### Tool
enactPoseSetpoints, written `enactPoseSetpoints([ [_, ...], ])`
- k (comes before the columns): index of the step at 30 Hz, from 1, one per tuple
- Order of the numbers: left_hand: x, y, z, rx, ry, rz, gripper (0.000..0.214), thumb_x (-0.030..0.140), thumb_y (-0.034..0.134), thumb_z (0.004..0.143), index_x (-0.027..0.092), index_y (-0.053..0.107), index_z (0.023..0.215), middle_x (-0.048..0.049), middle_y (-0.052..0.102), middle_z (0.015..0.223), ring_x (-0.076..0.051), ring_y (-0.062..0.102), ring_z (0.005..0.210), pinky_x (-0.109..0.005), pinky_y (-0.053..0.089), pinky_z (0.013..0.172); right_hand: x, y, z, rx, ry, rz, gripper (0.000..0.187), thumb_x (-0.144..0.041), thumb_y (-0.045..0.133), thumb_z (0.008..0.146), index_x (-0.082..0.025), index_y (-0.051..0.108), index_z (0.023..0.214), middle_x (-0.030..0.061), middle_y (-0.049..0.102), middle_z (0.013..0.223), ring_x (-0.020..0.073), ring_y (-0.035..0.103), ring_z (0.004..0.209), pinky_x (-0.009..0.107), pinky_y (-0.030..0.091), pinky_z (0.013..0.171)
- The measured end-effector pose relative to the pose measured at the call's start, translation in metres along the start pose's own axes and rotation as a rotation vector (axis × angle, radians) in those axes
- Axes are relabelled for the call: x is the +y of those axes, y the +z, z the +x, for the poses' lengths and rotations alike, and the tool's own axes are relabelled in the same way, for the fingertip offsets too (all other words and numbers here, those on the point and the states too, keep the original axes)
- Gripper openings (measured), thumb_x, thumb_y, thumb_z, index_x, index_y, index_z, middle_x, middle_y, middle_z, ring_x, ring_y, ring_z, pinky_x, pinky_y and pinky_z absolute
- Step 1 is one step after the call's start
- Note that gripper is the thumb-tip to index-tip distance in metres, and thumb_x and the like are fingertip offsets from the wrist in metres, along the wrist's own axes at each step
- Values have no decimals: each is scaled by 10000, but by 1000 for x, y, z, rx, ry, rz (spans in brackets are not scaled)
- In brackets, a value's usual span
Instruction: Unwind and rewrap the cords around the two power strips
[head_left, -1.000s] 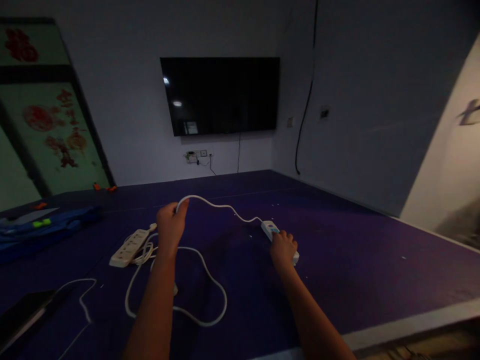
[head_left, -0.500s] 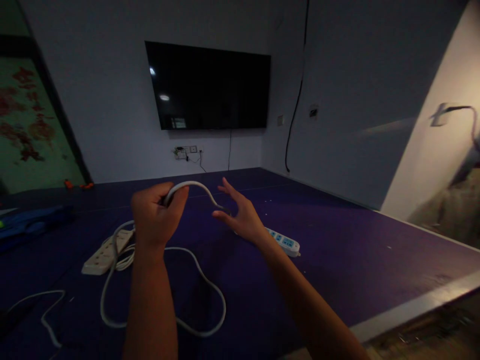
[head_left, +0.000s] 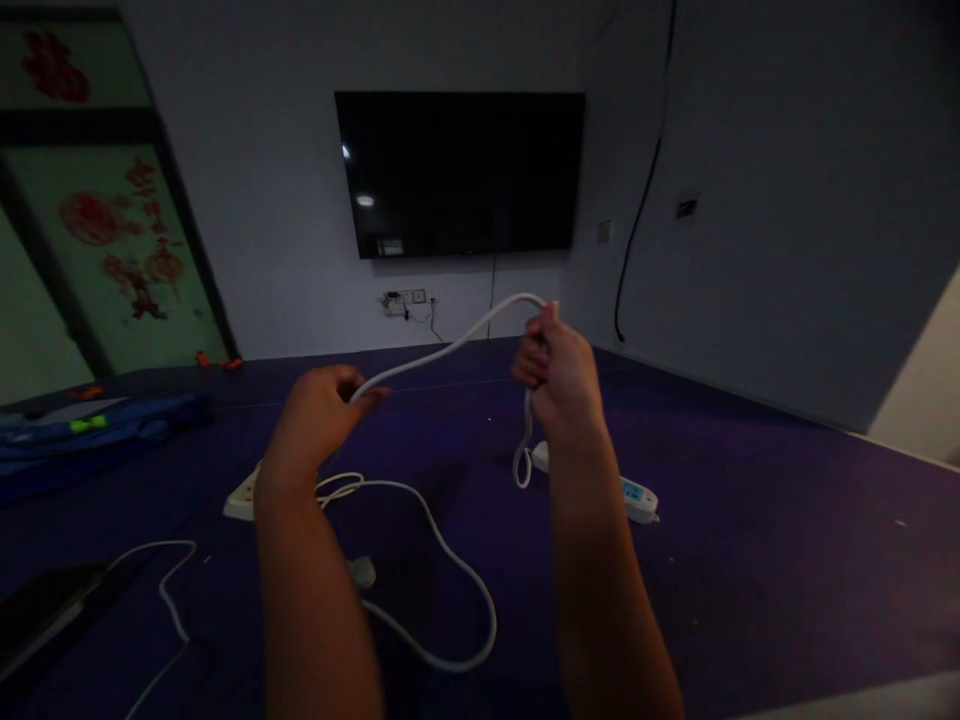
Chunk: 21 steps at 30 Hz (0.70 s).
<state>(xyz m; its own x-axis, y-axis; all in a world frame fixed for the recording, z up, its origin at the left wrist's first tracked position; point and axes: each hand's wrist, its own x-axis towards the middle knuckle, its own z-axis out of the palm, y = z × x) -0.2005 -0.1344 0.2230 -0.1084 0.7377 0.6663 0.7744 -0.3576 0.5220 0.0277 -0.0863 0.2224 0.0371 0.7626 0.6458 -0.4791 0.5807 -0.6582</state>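
A white power cord (head_left: 450, 348) arches through the air between my hands. My left hand (head_left: 319, 415) is closed around it, thumb pointing right. Higher up, my right hand (head_left: 559, 365) grips the cord in a fist, and a short length hangs below to a small loop beside a white power strip with blue sockets (head_left: 639, 500). My right forearm covers the middle of that strip. Behind my left wrist a second white power strip (head_left: 241, 497) is partly hidden. More white cord curves over the purple surface, with a white plug (head_left: 363, 572) close to my left forearm.
A television (head_left: 465, 175) hangs on the far wall above sockets (head_left: 409, 300) with wires. Blue cloth (head_left: 142, 422) lies at the left on the purple surface (head_left: 735, 540). A dark flat device (head_left: 45, 605) with a thin white cable (head_left: 169, 590) is at the lower left.
My right hand, open before, has closed on the cord and risen. The cord arch between my hands is wider and higher. The view has turned left.
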Motion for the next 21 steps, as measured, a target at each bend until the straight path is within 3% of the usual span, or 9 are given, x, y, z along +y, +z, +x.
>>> enactPoseSetpoints([
  [2,-17,-4,2,30,-84,16,337,463,677,610,171,531,524,29,489,454,-108,437,448,-224,289,443,-7,-23,7,171,-47,8,388,-520,471,875,-208,429,649,-112,212,432,48,156,335,202,159,341],
  [6,-36,-10,0,-76,-281,-45,377,519,636,637,159,565,554,-8,568,479,-132,503,458,-243,355,482,-24,-60,9,481,-73,124,399,-409,320,962,-203,385,626,-111,193,437,45,140,322,189,158,338],
  [10,-32,-8,-1,-174,-376,-81,412,559,670,582,155,601,614,-26,616,538,-150,552,518,-252,381,527,-33,-74,2,742,-90,323,394,-316,300,979,-184,362,612,-113,202,435,28,152,311,155,170,330],
  [13,-25,-5,0,-139,-363,-52,413,555,694,556,162,629,665,-28,638,582,-158,559,545,-253,371,521,-33,-74,-1,924,-89,432,394,-276,287,981,-177,356,606,-112,215,429,20,168,306,137,177,325],
  [15,-21,-5,1,-90,-353,23,387,541,693,570,164,633,630,-30,631,570,-154,539,524,-254,347,493,-33,-72,-1,957,-96,413,394,-285,303,975,-174,376,605,-112,212,427,20,166,305,136,174,320],
  [18,-14,-3,1,53,-347,38,351,495,663,639,162,606,544,-12,566,472,-131,477,438,-252,308,440,-34,-68,-1,835,-90,285,378,-311,346,957,-167,447,622,-108,244,431,21,172,309,146,174,317],
  [21,-2,-1,3,318,-360,-321,268,367,616,721,151,580,566,27,504,417,-92,422,357,-225,288,385,-34,-61,0,647,-65,100,345,-352,405,926,-166,515,657,-96,306,440,26,197,315,166,174,320],
])
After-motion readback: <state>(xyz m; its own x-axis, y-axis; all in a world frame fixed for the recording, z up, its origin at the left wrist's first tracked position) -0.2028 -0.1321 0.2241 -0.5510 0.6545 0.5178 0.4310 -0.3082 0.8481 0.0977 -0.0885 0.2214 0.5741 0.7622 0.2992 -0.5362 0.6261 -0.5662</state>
